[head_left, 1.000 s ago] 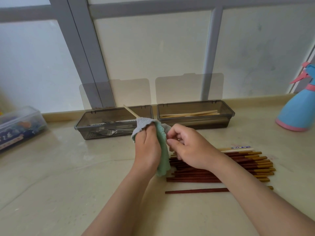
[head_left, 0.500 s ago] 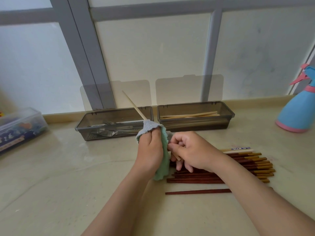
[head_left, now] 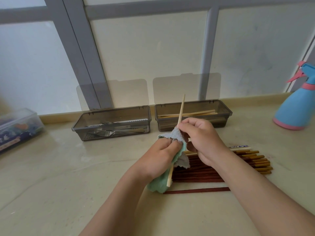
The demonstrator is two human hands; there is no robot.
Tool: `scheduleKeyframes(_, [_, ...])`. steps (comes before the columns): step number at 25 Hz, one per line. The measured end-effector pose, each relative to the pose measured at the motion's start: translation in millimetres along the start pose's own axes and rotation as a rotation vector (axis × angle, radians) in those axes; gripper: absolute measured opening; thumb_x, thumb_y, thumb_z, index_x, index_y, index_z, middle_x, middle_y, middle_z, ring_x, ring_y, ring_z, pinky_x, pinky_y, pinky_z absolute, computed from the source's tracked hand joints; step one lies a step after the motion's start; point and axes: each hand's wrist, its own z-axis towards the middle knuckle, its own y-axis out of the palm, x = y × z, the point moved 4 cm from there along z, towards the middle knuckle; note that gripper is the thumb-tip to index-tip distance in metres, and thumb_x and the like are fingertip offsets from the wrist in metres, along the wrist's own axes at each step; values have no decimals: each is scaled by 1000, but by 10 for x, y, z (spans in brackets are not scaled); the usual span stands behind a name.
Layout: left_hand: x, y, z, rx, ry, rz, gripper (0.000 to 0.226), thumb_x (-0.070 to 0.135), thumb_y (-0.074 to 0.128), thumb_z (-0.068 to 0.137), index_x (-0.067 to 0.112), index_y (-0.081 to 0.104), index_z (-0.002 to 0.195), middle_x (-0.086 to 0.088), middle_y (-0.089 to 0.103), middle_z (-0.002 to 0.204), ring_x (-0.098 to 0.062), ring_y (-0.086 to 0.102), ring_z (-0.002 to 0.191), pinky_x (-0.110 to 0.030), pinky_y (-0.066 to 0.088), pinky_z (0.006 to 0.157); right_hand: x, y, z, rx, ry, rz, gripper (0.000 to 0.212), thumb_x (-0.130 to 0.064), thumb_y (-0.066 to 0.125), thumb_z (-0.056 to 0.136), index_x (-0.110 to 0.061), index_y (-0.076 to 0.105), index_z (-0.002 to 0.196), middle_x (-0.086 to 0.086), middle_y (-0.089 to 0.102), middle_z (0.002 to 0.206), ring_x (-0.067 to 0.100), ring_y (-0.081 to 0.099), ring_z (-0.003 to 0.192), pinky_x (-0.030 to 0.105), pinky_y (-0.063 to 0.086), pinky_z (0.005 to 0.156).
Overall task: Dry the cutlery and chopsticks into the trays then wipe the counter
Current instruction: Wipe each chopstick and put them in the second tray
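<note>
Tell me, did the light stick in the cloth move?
Yes. The pale chopstick swung right: its tip was over the fork tray, now it crosses the chopstick tray.

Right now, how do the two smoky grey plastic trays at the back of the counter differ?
The left smoky grey plastic tray holds metal cutlery; the right smoky grey plastic tray holds pale wooden chopsticks. The held cloth-wrapped chopstick crosses the right tray in this view, not the left tray. Both have tinted lids standing open.
</note>
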Motion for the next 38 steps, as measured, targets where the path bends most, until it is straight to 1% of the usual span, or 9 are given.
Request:
scheduleKeyframes(5, [-33,49,-12,-63,-15,128,41,27,43,105,13,44,67,-4,39,61,-17,38,55,-32,36,57,49,-113,66,174,78,93,21,-8,55,95,-9,68,78,1,48,66,13,41,51,22,26,41])
scheduleKeyframes(11, [8,-40,-58,-16,-52,86,45,22,45,104,19,38,60,6,36,55,-9,35,49,-26,34,52,59,9,33,-41,141,-32,24,-18,62,97,4,67,91,8,58,71,24,50,61,29,31,46])
scheduleKeyframes(15, [116,67,-115,-132,-34,183,52,17,43,105,21,38,53,16,40,45,0,37,42,-18,33,51,23,-235,113,128,222,138,16,-15,53,103,-2,63,100,9,69,70,18,60,51,27,37,45])
scheduleKeyframes(18, [162,81,-146,-146,-11,197,58,15,46,103,24,40,46,15,40,44,0,38,41,-17,33,48,12,-526,199,278,212,136,21,-19,47,106,-7,64,110,6,57,74,17,54,53,31,44,46])
scheduleKeyframes(20, [172,39,-132,-71,-4,108,59,11,45,102,22,44,45,13,44,42,1,43,40,-14,35,47,-49,-662,224,305,95,-114,26,-22,43,107,-16,67,113,3,54,76,17,51,55,31,44,49])
scheduleKeyframes(23, [184,-29,-120,79,17,9,67,7,42,104,17,50,38,11,49,39,1,50,39,-7,37,47,-188,-625,228,261,-161,-840,31,-17,41,105,-29,64,123,0,60,92,22,59,78,37,50,69])
scheduleKeyframes(27, [164,-65,-102,187,55,-26,63,10,42,104,20,45,43,10,49,39,0,50,39,-11,38,49,-169,-540,323,327,-248,-1443,54,-4,46,92,-35,57,135,5,58,120,29,53,112,44,35,92])
scheduleKeyframes(34, [84,-155,-49,279,29,-27,49,13,44,104,13,34,55,13,41,37,1,43,35,-13,32,44,-42,-445,688,215,-284,-1524,59,1,43,90,-40,64,126,-2,58,114,26,51,117,58,4,122])
scheduleKeyframes(38, [43,-175,-29,292,34,-6,48,16,46,103,10,34,57,7,35,45,-6,35,40,-19,31,47,-9,-456,780,81,-248,-1413,67,4,41,89,-38,57,140,1,50,144,23,40,138,54,-3,124])
